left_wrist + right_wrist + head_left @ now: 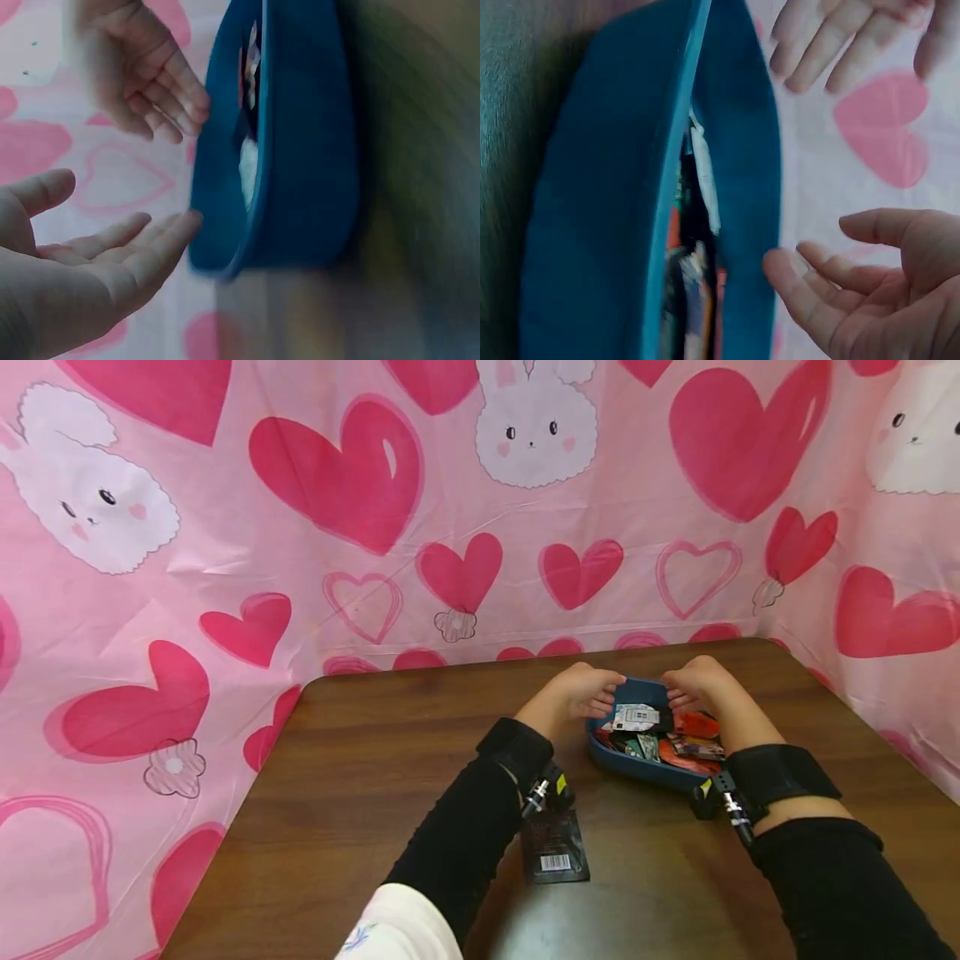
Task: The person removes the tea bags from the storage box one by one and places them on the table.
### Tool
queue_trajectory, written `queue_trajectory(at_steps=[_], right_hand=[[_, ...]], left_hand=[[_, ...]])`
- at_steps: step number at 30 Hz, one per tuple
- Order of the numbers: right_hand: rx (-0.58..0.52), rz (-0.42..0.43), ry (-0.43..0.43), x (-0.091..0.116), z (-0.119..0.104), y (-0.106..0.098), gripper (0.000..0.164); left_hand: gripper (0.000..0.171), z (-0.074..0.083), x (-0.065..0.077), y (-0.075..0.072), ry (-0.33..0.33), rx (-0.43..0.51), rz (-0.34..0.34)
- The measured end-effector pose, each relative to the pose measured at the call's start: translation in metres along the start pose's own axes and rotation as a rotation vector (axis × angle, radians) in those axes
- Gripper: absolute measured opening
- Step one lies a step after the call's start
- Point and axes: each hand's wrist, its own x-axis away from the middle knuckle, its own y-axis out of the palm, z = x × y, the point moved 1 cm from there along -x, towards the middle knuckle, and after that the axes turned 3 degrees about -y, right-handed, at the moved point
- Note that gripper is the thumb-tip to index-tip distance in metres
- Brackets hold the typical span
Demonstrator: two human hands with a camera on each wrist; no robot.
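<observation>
A dark blue bin point(641, 766) with rounded ends sits toward the right of the table, holding several small packets. On top lie a white-and-black packet point(636, 717) and an orange-red packet point(696, 724). My left hand point(582, 691) is above the bin's left end, fingers loosely bent, holding nothing. Over its far right side, my right hand point(694, 682) is likewise relaxed and holds nothing. In the left wrist view, the left hand's fingertips point(189, 225) are close to the bin's rim; I cannot tell whether they touch it. The right wrist view shows the right index fingertip point(780, 268) close to the bin's wall.
A flat black packet point(556, 850) with a white barcode label lies on the brown wooden table point(390, 777), partly under the left forearm. Behind and beside the table hangs a pink curtain point(450, 502) with hearts and rabbits. Each wrist wears a black strap with a small camera.
</observation>
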Motion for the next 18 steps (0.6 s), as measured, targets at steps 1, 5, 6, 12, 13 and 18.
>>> queue_trajectory(at_steps=[1, 5, 6, 12, 13, 18], right_hand=[[0.002, 0.018, 0.031, -0.003, 0.002, -0.001, 0.052], [0.077, 0.088, 0.131, -0.010, 0.008, 0.001, 0.050], [0.114, 0.099, 0.145, -0.011, 0.009, 0.002, 0.050], [0.323, 0.119, 0.158, -0.014, 0.013, 0.009, 0.051], [0.333, 0.119, 0.163, -0.014, 0.014, 0.010, 0.052], [0.375, 0.111, 0.175, -0.013, 0.015, 0.012, 0.055]], left_hand=[[0.051, -0.001, -0.007, 0.007, -0.007, 0.033, 0.010], [0.063, -0.010, -0.028, 0.032, -0.037, 0.026, 0.134], [0.064, -0.012, -0.032, 0.037, -0.047, 0.000, 0.162], [0.060, -0.025, -0.046, 0.049, -0.096, -0.139, 0.204], [0.060, -0.025, -0.048, 0.050, -0.092, -0.139, 0.201], [0.055, -0.025, -0.050, 0.051, -0.090, -0.109, 0.220]])
